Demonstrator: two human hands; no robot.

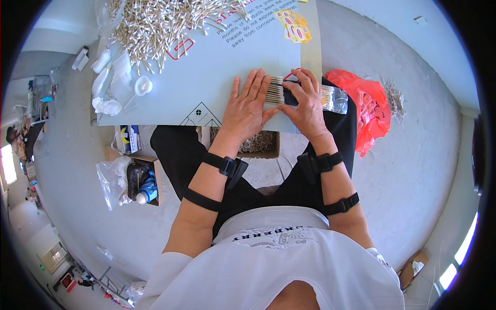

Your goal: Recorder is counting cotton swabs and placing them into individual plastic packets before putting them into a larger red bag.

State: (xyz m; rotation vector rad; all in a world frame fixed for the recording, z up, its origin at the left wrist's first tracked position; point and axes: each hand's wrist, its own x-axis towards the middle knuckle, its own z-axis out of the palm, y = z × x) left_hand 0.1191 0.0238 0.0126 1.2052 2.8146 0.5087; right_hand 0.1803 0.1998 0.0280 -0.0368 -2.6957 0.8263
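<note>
the bench (155, 103) carries a big loose heap of cotton swabs (160, 20) at its far left. near its front edge both hands work on a bundle of swabs (275, 92) going into a clear plastic bag (336, 99). the left hand (247, 106) lies flat, fingers spread, against the bundle's free ends; the right hand (306, 103) grips the bag's mouth around it. this looks like the bagging step. next, the bundle likely needs an even push, ends kept square.
</note>
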